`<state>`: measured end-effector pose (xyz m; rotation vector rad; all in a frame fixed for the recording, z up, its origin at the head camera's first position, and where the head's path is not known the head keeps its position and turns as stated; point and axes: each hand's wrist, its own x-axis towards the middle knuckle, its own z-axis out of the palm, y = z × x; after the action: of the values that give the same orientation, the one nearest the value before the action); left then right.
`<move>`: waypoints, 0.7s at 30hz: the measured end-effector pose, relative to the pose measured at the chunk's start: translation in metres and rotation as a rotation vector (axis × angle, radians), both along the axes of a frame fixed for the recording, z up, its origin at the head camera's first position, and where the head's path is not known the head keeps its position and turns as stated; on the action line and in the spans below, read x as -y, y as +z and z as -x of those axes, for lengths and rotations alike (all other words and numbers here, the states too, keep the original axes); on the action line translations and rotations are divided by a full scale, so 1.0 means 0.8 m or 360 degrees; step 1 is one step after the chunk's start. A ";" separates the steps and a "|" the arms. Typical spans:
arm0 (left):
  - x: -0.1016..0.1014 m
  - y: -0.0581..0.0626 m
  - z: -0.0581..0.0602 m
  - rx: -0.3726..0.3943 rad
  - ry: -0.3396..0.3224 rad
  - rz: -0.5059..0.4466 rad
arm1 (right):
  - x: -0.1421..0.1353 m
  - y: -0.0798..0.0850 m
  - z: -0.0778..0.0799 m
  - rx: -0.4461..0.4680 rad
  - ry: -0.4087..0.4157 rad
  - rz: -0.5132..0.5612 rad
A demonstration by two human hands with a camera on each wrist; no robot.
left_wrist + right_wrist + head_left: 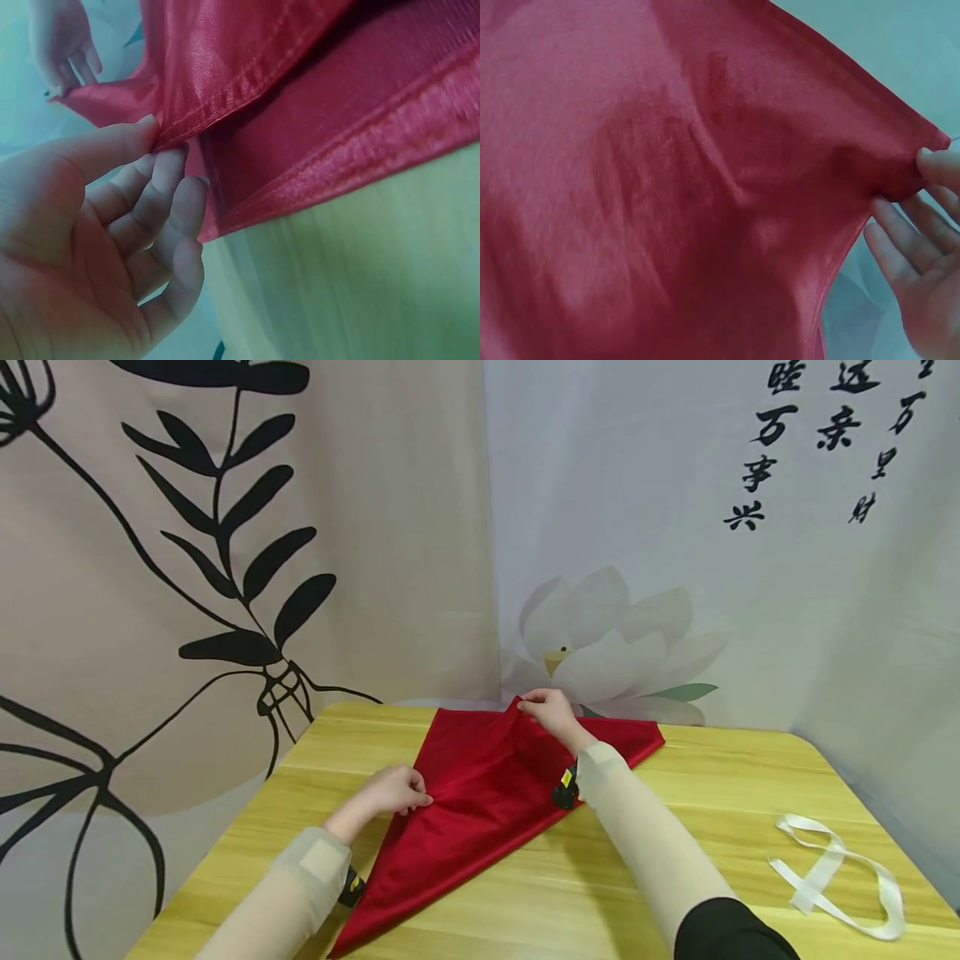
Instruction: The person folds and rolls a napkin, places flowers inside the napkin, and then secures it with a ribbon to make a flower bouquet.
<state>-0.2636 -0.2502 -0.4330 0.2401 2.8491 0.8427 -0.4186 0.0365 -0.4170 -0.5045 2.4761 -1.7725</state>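
Note:
A shiny red cloth (480, 802) with stitched hems lies folded over on the wooden table, one long edge running from the front left up to the back right. Between thumb and fingertips my left hand (393, 789) pinches the hem at the cloth's left side; in the left wrist view that hand (112, 225) lifts the upper layer, and a lower layer shows beneath. My right hand (551, 710) holds up a corner at the far edge. The right wrist view shows this hand (930, 262) pinching the corner tip, with the red fabric (667, 187) sloping away from it.
A white ribbon (888, 893) lies loosely looped on the right part of the wooden table (720, 827). Behind the table's far edge hangs a printed curtain (405, 527) with plant drawings, a lotus and dark characters.

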 end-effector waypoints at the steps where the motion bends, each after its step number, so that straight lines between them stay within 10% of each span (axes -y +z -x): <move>1: -0.001 0.000 0.001 0.0003 0.0005 0.0018 | 0.002 0.000 0.000 -0.0001 -0.0001 -0.0008; 21: 0.000 -0.005 0.003 0.0011 0.0113 0.0250 | 0.030 -0.024 0.014 -0.0043 -0.0178 -0.0100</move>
<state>-0.2658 -0.2499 -0.4367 0.1166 2.9137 0.6255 -0.4301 0.0126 -0.4363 -0.3956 2.6170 -1.7300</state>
